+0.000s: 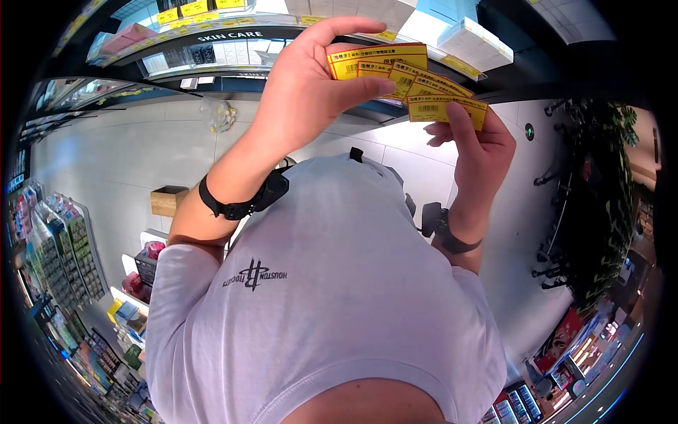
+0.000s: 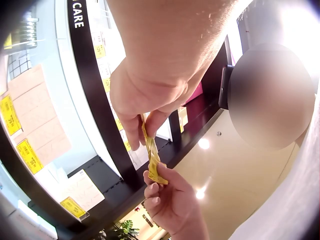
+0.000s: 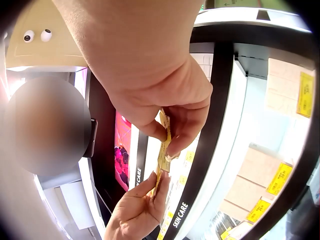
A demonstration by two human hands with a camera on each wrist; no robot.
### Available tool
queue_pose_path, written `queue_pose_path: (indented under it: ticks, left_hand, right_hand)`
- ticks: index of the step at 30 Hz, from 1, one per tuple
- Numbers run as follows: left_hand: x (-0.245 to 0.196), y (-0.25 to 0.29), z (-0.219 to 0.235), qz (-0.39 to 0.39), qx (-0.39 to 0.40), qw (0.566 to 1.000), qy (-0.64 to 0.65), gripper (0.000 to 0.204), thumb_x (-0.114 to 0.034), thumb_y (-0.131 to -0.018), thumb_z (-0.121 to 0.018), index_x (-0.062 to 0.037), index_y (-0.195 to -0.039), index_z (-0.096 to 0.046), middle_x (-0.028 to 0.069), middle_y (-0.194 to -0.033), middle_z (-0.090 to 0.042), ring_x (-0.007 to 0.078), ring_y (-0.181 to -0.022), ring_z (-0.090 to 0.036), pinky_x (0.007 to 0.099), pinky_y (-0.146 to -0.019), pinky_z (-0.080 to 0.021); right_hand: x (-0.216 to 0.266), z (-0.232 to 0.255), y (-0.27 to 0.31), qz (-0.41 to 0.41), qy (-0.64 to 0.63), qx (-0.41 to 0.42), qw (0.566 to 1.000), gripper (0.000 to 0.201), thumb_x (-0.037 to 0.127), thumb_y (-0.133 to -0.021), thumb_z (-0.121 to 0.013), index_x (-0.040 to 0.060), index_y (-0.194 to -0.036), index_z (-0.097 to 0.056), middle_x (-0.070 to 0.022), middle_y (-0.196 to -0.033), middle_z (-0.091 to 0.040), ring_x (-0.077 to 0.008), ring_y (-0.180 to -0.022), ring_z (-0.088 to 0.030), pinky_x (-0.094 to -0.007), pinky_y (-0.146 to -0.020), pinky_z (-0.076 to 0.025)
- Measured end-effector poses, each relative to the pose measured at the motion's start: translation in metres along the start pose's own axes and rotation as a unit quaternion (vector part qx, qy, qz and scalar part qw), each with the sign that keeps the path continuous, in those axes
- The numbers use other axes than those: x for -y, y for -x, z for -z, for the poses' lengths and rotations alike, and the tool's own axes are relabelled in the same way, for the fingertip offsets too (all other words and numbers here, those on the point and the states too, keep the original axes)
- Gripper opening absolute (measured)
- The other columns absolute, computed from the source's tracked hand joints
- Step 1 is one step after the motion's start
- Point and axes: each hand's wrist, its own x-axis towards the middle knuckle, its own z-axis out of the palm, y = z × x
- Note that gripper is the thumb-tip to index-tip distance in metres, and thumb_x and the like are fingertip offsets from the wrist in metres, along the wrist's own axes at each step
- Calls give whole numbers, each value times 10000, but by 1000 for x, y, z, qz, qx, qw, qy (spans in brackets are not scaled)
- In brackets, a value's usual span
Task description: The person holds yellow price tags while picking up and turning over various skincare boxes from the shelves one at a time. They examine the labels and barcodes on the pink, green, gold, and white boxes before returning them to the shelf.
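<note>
My left hand (image 1: pixel 304 88) pinches a fan of yellow printed price labels (image 1: pixel 353 67) between its thumb and fingers, with the forefinger raised straight above them. The right hand (image 1: pixel 484 148) holds the right end of the fan, its thumb lying on the nearest label (image 1: pixel 429 110). Several labels overlap, their red borders and barcodes facing up. In the left wrist view the bundle (image 2: pixel 152 157) is edge-on between both hands. The right wrist view also shows the labels (image 3: pixel 163 155) edge-on, gripped at either end.
A shelf marked SKIN CARE (image 1: pixel 230 35) runs in front of the hands, with white boxes (image 1: pixel 477 44) and yellow price labels along its edge. A wooden box (image 1: pixel 168 201) and display racks (image 1: pixel 63 233) stand at the left. Plants (image 1: pixel 607 184) line the right side of the tiled floor.
</note>
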Motion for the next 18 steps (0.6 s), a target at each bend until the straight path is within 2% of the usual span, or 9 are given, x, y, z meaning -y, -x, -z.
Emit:
queue_pose_path:
  ticks: [5,8,10,12,13,15,18]
  left_hand:
    - [2,0,-4,-16,4,999,34,544,93,-801,-689,-6,-1293,-478,120,-1080,-663,161,-971,-651,277,-845,-553]
    - [4,-1,-4,-20,13,999,41,516,76,-814,-679,-1,-1288,-488,123,-1088,-658,168,-981,-650,298,-861,-559]
    - [4,-1,-2,-24,23,998,44,489,55,-834,-665,3,-1288,-491,124,-1089,-656,173,-986,-650,313,-871,-564]
    - [-1,-2,3,81,58,987,128,400,-13,-912,-551,30,-1303,-478,154,-1163,-613,225,-1045,-633,367,-908,-559]
    - [-2,-1,4,83,59,986,129,400,-13,-912,-551,30,-1303,-478,154,-1163,-613,225,-1045,-633,367,-908,-559]
    - [-4,1,7,99,63,963,243,388,-57,-946,-428,62,-1314,-458,181,-1244,-552,295,-1110,-597,428,-941,-546]
    - [-4,1,12,85,81,950,288,400,-52,-941,-386,78,-1313,-453,206,-1298,-498,338,-1151,-563,454,-959,-533]
  right_hand:
    - [-6,-4,-5,-8,-10,15,1000,213,113,-908,-659,-61,-1031,-660,-141,-809,-693,-158,-639,-670,-253,-527,-543]
    - [-9,-3,-6,-39,-66,37,996,208,107,-901,-661,-63,-1021,-660,-133,-786,-686,-145,-613,-647,-249,-508,-519]
    - [-10,-6,-7,-35,-68,2,997,189,90,-895,-657,-68,-998,-659,-128,-768,-678,-134,-565,-619,-248,-496,-511]
    - [-10,-2,-8,-45,-66,-10,997,186,89,-892,-654,-69,-989,-658,-125,-755,-673,-130,-549,-610,-248,-490,-506]
    - [-10,0,-8,-52,-65,-22,996,183,89,-890,-652,-71,-979,-657,-122,-742,-667,-127,-534,-600,-248,-485,-501]
    - [-7,2,-8,-52,-58,-38,996,185,91,-887,-651,-71,-976,-656,-119,-731,-662,-126,-521,-591,-248,-481,-498]
    - [-5,4,-8,-48,-56,-60,995,191,95,-885,-645,-73,-973,-651,-120,-714,-652,-125,-503,-572,-246,-473,-489]
